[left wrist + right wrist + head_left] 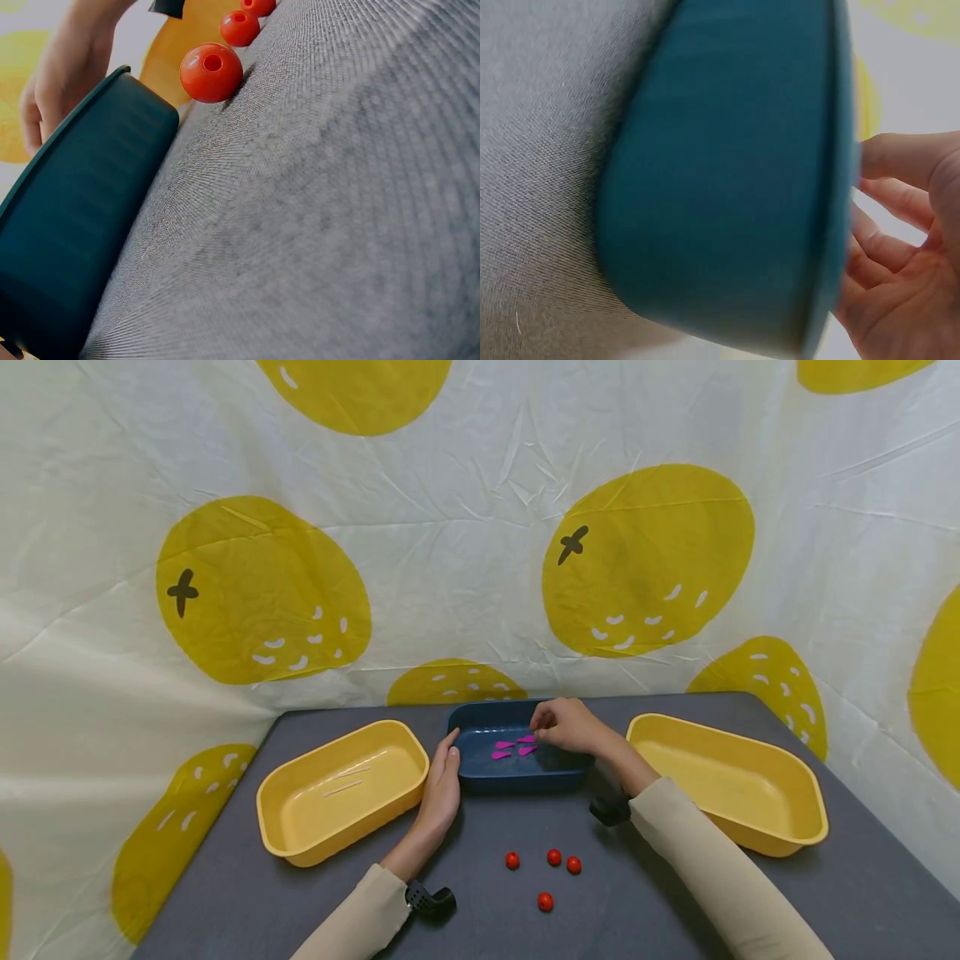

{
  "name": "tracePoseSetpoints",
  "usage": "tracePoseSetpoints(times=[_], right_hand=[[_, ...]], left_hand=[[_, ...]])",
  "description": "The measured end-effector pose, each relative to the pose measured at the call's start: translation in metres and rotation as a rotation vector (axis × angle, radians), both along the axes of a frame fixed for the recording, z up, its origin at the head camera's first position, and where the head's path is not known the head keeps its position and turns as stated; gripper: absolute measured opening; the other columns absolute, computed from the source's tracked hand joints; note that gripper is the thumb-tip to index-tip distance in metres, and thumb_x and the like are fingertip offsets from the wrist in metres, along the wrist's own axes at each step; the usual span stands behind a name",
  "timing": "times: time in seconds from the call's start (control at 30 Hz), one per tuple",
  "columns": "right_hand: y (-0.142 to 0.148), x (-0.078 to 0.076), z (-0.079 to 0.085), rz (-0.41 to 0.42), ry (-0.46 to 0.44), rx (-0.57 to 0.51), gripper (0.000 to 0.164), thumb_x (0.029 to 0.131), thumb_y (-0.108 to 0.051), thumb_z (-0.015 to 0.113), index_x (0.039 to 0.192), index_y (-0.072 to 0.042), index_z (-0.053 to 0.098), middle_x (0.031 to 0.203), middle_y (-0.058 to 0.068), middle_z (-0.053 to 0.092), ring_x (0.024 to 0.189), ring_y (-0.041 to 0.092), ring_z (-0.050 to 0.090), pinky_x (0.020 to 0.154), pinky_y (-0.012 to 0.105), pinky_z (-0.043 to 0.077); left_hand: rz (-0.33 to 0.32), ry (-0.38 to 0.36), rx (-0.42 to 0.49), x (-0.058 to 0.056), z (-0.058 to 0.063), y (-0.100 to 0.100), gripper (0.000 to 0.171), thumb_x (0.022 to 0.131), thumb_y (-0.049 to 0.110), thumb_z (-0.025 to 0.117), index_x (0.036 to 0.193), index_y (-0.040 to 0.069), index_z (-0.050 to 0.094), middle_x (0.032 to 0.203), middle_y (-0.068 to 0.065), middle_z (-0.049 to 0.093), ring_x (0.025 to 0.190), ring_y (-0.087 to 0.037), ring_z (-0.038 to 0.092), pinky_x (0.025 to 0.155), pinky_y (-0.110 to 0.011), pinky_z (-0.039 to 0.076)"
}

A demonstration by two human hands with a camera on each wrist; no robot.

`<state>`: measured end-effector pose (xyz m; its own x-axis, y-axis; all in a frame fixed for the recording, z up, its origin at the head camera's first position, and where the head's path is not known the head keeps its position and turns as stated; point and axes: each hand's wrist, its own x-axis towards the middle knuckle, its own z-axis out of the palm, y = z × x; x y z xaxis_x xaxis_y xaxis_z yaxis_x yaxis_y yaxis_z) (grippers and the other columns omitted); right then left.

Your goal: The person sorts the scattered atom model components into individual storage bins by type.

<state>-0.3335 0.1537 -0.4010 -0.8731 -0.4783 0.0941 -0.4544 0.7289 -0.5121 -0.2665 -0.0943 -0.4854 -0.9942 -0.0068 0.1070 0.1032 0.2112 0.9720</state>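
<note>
A dark blue bin (517, 783) stands at the back middle of the table. Flat magenta drop-shaped pieces (501, 755) lie on its floor, several of them close together. My left hand (441, 785) rests against the bin's left end, its fingers fairly straight along the wall. Over the right half of the bin, my right hand (572, 725) reaches down with bent fingers, fingertips right at one magenta piece (527, 739); I cannot tell whether they pinch it. In the right wrist view the bin's wall (720, 180) hides the fingertips (877, 157) partly.
Several red beads (545, 902) with holes lie on the grey table (480, 877) in front of the bin. At the left, a yellow bin (300, 856) has two thin pale sticks (342, 788) in it. Another yellow bin (750, 760) stands at the right, beside my right forearm.
</note>
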Motion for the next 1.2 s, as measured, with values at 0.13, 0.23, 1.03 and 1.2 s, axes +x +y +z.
tracePoseSetpoints(times=[0.13, 0.23, 1.03, 1.2], right_hand=[[0.003, 0.013, 0.01, 0.004, 0.023, -0.031, 0.008, 0.089, -0.018, 0.067, 0.096, -0.016, 0.07, 0.091, -0.002, 0.071, 0.082, 0.013, 0.063, 0.075, 0.034, 0.054], [0.007, 0.024, 0.017, 0.011, 0.046, -0.048, 0.008, 0.089, -0.019, 0.067, 0.096, -0.017, 0.069, 0.09, -0.003, 0.07, 0.081, 0.012, 0.063, 0.074, 0.032, 0.053], [0.094, 0.092, 0.041, -0.069, 0.109, -0.118, 0.011, 0.093, -0.025, 0.064, 0.102, -0.02, 0.068, 0.096, -0.003, 0.07, 0.085, 0.011, 0.063, 0.074, 0.026, 0.054], [0.12, 0.103, 0.043, -0.102, 0.146, -0.142, 0.014, 0.094, -0.024, 0.062, 0.106, -0.018, 0.068, 0.098, 0.001, 0.071, 0.086, 0.008, 0.063, 0.073, 0.025, 0.054]], left_hand=[[0.003, 0.008, -0.004, -0.001, -0.001, 0.0, 0.047, 0.105, 0.044, 0.027, 0.15, 0.031, 0.032, 0.156, 0.01, 0.03, 0.145, -0.02, 0.028, 0.119, -0.051, 0.02], [-0.004, -0.004, 0.002, -0.001, 0.0, -0.001, 0.045, 0.106, 0.039, 0.027, 0.15, 0.031, 0.031, 0.157, 0.008, 0.029, 0.146, -0.021, 0.027, 0.119, -0.051, 0.019], [0.005, 0.011, 0.002, 0.002, 0.0, 0.001, 0.048, 0.104, 0.047, 0.028, 0.149, 0.031, 0.032, 0.156, 0.01, 0.03, 0.144, -0.02, 0.029, 0.119, -0.05, 0.02], [-0.006, -0.021, 0.003, 0.0, 0.002, 0.0, 0.046, 0.105, 0.04, 0.027, 0.15, 0.03, 0.031, 0.157, 0.007, 0.028, 0.146, -0.022, 0.027, 0.119, -0.051, 0.018]])
